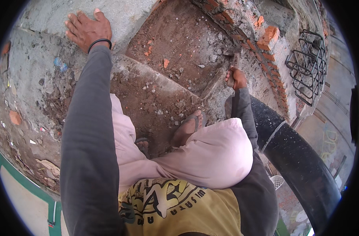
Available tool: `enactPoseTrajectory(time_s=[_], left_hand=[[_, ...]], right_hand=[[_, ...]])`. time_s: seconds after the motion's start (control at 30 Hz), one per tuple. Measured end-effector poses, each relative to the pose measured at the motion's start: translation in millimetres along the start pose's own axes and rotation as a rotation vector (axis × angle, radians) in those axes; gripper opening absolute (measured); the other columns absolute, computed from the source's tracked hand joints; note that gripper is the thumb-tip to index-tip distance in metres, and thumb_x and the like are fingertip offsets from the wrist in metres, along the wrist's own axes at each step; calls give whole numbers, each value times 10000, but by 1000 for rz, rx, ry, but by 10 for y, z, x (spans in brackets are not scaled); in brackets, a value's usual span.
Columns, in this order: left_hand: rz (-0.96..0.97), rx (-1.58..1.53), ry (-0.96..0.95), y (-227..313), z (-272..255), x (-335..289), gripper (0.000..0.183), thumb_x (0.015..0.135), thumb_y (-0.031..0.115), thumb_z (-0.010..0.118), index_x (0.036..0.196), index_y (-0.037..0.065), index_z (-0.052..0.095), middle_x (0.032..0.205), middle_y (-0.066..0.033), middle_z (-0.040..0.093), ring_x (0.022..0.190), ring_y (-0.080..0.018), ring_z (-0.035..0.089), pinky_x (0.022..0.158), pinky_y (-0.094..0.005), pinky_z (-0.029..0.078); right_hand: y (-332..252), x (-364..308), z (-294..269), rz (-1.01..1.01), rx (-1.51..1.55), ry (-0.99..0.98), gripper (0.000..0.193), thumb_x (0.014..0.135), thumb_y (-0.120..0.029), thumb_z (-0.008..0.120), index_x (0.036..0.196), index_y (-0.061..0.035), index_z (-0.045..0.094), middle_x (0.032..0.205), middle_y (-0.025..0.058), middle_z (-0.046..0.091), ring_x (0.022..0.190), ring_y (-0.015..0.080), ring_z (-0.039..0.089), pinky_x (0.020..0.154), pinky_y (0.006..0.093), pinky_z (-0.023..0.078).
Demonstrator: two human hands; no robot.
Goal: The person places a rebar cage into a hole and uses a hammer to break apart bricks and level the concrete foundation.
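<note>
My left hand [89, 30] lies flat on a grey concrete slab [126, 15] at the upper left, fingers spread and nothing in them. To the right, my right hand [237, 78] is closed round a dusty, greyish hand tool [235, 61]. The tool points away from me, toward the far right corner of a soil-filled pit [183, 43]. Its far end blends into the rubble, so its exact kind is unclear. Broken brick bits and small stones lie on the soil. A low concrete ledge [155, 78] crosses between the pit and my sandalled feet.
A broken brick wall [266, 55] runs along the pit's right side, with a loose brick [268, 38] on top. Beyond it is a black steel rebar cage [307, 65]. A thick black pipe [293, 153] curves past my right side. Rubble and litter [20, 118] lie at left.
</note>
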State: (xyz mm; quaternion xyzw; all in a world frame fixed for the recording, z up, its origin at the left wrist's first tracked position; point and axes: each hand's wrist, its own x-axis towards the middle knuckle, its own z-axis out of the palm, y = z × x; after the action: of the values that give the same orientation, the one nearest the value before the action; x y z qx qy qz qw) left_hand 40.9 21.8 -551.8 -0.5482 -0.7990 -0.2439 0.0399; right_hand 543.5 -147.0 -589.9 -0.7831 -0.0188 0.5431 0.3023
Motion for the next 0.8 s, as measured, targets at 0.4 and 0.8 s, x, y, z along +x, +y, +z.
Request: enactPoseTrajectory(time_s=[0.4,0.8], left_hand=[[-60,117,-59,118,20,80,647,952,518,274,1440,94,251,1518,-115,160,1417,-272,79,1192,-433,68],[-28,75,-24,54,3,26,652,939,515,301,1427,82,284,1513,-127,178,1415,-271,101,1181,-433,71]], right_hand=[[-118,-211,-194,-176,-179,147,227,933,-179,480,899,45,498,517,84,470,463,193,565,390,366,463],[-65,-290,-3,-160,-289,98,275,931,-194,489,735,-1,508,543,96,527,434,220,552,384,374,448]])
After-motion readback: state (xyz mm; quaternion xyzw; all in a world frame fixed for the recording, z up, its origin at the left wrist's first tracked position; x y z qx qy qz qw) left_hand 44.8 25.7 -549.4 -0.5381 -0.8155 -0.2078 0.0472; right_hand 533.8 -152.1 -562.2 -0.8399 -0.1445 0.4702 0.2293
